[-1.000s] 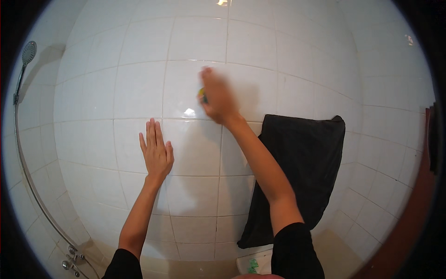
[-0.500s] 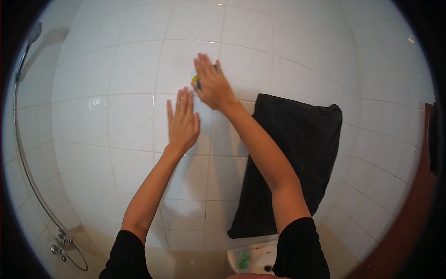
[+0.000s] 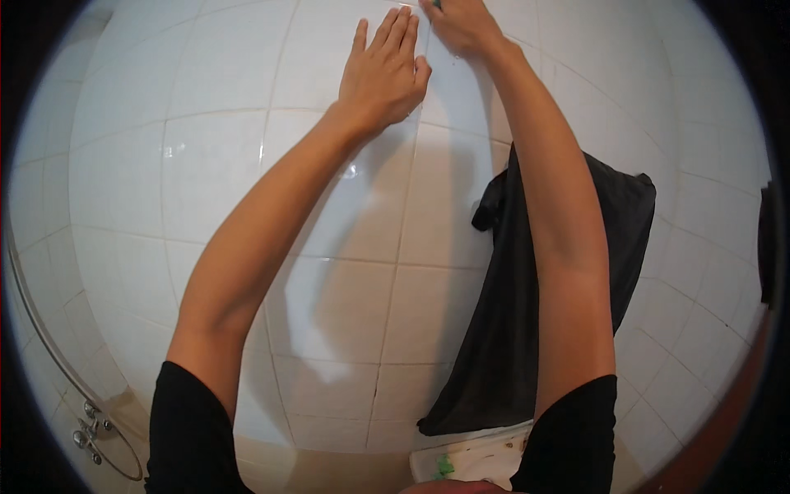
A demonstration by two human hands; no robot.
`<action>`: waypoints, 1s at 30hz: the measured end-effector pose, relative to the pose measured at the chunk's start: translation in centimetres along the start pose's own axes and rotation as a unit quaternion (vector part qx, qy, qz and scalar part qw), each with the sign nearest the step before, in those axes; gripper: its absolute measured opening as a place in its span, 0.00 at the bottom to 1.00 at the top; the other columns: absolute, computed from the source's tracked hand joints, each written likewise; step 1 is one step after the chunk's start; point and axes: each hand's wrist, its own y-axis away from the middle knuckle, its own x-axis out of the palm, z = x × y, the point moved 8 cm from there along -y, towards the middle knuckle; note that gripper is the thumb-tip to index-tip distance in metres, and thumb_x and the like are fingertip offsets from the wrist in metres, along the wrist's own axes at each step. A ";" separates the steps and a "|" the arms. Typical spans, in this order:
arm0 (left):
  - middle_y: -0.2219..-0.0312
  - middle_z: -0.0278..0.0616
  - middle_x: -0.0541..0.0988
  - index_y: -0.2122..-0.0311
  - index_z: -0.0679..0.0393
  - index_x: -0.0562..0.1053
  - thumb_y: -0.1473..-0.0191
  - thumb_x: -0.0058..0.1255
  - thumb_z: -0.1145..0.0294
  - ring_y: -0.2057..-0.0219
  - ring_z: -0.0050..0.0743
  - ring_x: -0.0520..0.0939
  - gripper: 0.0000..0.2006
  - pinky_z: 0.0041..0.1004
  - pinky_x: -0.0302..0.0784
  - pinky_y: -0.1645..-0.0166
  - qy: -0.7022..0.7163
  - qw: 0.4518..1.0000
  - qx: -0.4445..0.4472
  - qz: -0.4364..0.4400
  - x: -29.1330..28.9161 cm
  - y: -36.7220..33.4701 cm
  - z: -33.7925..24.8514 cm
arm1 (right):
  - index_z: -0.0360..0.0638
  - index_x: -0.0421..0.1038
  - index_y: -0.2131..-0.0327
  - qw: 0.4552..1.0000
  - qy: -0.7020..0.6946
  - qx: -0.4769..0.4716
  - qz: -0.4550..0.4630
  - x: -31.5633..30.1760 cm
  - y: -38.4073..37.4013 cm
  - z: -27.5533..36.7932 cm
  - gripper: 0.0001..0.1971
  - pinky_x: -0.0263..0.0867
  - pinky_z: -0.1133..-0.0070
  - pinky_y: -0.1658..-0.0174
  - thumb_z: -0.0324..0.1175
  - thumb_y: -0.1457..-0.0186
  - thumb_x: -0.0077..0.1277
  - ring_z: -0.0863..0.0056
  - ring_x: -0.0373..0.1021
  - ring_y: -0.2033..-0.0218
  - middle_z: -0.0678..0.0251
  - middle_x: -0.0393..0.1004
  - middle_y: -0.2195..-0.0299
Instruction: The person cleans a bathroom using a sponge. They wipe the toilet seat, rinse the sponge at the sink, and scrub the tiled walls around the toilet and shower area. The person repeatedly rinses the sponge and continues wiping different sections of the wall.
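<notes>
My left hand lies flat with its fingers stretched out against the white tiled wall. Higher up and to its right, my right hand is at the top edge of the view, its fingertips partly cut off. It presses a sponge to the tiles. Only a small dark green bit of the sponge shows beside the fingers; the rest is covered or out of view.
A black cloth hangs on the wall behind my right forearm. Below it is a white sink with something green on it. A shower tap and its hose are at the lower left.
Both hands have moved up the wall and to the right, with the sponge still under my right hand. My arms reach further out. The black cloth shows a different shape along its left edge.
</notes>
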 end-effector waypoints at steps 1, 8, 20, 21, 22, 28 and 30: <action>0.25 0.50 0.60 0.26 0.65 0.59 0.29 0.35 0.57 0.23 0.43 0.56 0.32 0.54 0.44 0.21 -0.002 1.000 0.003 0.008 0.6 -0.9 0.5 | 0.22 0.55 0.31 1.000 -0.019 0.007 0.013 0.1 -0.8 -0.8 0.33 0.46 0.50 0.24 0.43 0.27 0.39 0.41 0.53 0.26 0.33 0.56 0.29; 0.25 0.50 0.60 0.26 0.66 0.58 0.29 0.36 0.55 0.22 0.42 0.56 0.33 0.52 0.42 0.20 0.034 0.999 0.013 -0.007 4.1 -18.3 1.2 | 0.28 0.64 0.34 0.948 0.134 0.289 -0.012 -6.2 -15.3 -29.8 0.31 0.55 0.47 0.27 0.46 0.29 0.35 0.48 0.56 0.27 0.41 0.59 0.29; 0.35 0.53 0.71 0.37 0.68 0.69 0.31 0.44 0.63 0.28 0.50 0.65 0.24 0.56 0.53 0.24 0.087 0.995 -0.046 -0.017 -2.4 -2.5 -6.1 | 0.30 0.61 0.32 0.998 -0.017 -0.057 -0.025 1.7 -3.0 0.8 0.34 0.55 0.61 0.26 0.52 0.27 0.41 0.47 0.56 0.27 0.41 0.60 0.29; 0.37 0.53 0.73 0.38 0.68 0.69 0.32 0.44 0.64 0.29 0.50 0.67 0.23 0.56 0.54 0.25 0.085 0.995 -0.053 -0.016 -2.4 -2.6 -5.8 | 0.31 0.63 0.33 0.991 0.045 -0.107 -0.065 2.0 -3.0 2.7 0.33 0.56 0.63 0.27 0.51 0.27 0.42 0.46 0.58 0.28 0.41 0.61 0.30; 0.39 0.53 0.74 0.40 0.68 0.70 0.32 0.45 0.65 0.31 0.51 0.68 0.22 0.56 0.56 0.25 0.076 0.995 -0.059 -0.015 -2.0 -2.9 -5.5 | 0.32 0.63 0.33 0.990 0.050 -0.118 -0.058 2.0 -4.3 2.2 0.33 0.56 0.61 0.27 0.51 0.27 0.42 0.47 0.58 0.28 0.42 0.61 0.30; 0.36 0.53 0.73 0.35 0.69 0.68 0.32 0.46 0.62 0.30 0.51 0.68 0.26 0.55 0.57 0.26 0.024 0.999 0.005 -0.045 -2.0 -1.9 -5.0 | 0.21 0.49 0.28 0.990 0.027 -0.088 0.104 3.1 -5.8 1.8 0.36 0.42 0.55 0.21 0.46 0.25 0.35 0.46 0.42 0.21 0.36 0.47 0.24; 0.32 0.53 0.70 0.32 0.68 0.66 0.31 0.44 0.60 0.29 0.50 0.67 0.29 0.54 0.56 0.25 0.009 1.000 -0.003 -0.020 -1.6 0.0 -4.5 | 0.20 0.49 0.28 0.992 -0.042 -0.067 0.095 2.7 -4.5 2.5 0.36 0.41 0.57 0.21 0.45 0.25 0.36 0.47 0.40 0.21 0.37 0.46 0.24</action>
